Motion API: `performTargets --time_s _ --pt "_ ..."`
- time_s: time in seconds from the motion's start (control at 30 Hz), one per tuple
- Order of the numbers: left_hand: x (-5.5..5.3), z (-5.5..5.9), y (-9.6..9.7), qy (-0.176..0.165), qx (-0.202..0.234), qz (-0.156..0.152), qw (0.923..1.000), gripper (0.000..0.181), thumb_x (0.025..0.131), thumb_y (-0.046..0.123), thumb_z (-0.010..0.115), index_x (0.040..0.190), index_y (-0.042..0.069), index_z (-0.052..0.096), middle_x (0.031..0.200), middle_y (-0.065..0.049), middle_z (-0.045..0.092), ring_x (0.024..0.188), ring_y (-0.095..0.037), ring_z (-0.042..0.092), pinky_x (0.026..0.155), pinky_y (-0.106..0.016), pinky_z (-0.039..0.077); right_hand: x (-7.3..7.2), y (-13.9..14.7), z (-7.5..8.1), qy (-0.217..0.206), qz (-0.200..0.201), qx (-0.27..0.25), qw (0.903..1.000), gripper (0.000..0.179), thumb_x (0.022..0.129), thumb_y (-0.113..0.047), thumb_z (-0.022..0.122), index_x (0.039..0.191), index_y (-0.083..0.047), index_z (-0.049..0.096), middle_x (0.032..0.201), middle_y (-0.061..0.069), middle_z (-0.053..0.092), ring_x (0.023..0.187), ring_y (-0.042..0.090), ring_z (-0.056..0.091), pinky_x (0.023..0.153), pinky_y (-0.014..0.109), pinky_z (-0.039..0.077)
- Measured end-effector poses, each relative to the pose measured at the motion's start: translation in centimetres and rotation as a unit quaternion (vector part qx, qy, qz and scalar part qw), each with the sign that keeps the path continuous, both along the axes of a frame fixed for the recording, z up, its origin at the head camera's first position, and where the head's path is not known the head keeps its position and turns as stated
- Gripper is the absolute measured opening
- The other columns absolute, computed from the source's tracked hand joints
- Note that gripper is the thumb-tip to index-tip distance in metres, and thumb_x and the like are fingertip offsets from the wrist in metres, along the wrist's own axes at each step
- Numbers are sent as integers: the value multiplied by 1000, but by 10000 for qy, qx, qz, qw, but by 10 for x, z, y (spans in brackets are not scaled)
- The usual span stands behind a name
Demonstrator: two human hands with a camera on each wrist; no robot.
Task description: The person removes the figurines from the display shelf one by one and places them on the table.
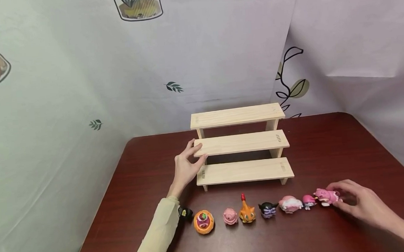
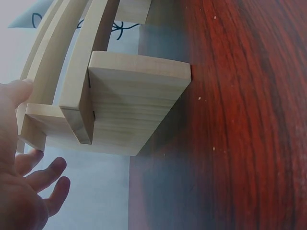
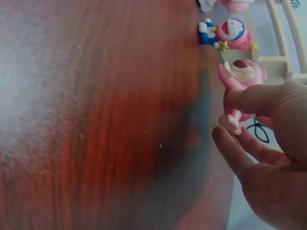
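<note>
A three-tier wooden display stand [image 1: 244,171] stands on the table. My left hand [image 1: 185,166] holds the left end of its middle board, thumb at the front edge and fingers toward the back. In the left wrist view, the thumb [image 2: 21,91] lies against the board, while the other fingers are spread below. At the right end of a row of small figurines, my right hand [image 1: 361,203] pinches a pink bear figurine [image 1: 326,196]. The right wrist view shows the bear [image 3: 242,74] with its arm raised, my thumb across its body and a fingertip by its foot.
Left of the bear stand a small pink-hooded figurine [image 1: 309,201], a pink-and-white one [image 1: 291,204], a black-eared one [image 1: 268,210], an orange one with a red-tipped tail [image 1: 247,214], a pink one [image 1: 230,216] and an orange round one [image 1: 204,228]. A black figurine [image 1: 185,212] is partly behind the left sleeve.
</note>
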State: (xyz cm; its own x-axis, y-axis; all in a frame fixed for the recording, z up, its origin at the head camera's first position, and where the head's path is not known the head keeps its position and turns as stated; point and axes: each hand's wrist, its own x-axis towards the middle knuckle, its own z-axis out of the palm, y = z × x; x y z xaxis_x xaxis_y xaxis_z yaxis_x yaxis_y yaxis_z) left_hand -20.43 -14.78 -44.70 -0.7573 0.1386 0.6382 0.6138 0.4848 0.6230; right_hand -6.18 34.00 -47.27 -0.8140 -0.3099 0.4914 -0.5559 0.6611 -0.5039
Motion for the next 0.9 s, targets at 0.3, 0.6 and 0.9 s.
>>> performTargets --time_s 0.3,0.6,0.9 --pt "0 1 -1 -62 -5 -12 10000 40 86 14 80 124 1 71 141 -19 54 129 -32 53 93 -49 50 0 -3 -11 97 269 -11 9996 61 51 23 84 102 -7 69 100 -5 60 77 -2 61 69 7 46" --pt "1 1 -3 -159 32 -3 9999 40 86 14 80 123 1 71 141 -18 54 130 -28 51 92 -47 50 -2 -3 -12 231 294 316 9988 62 50 19 85 103 -8 69 99 -6 61 75 -2 59 66 7 44" --pt "4 0 -4 -306 -274 97 9991 46 87 19 80 129 4 68 145 -17 51 133 -32 48 97 -50 47 -1 -1 -11 93 312 799 9963 60 53 9 89 106 -9 67 99 -8 59 77 0 54 66 9 39"
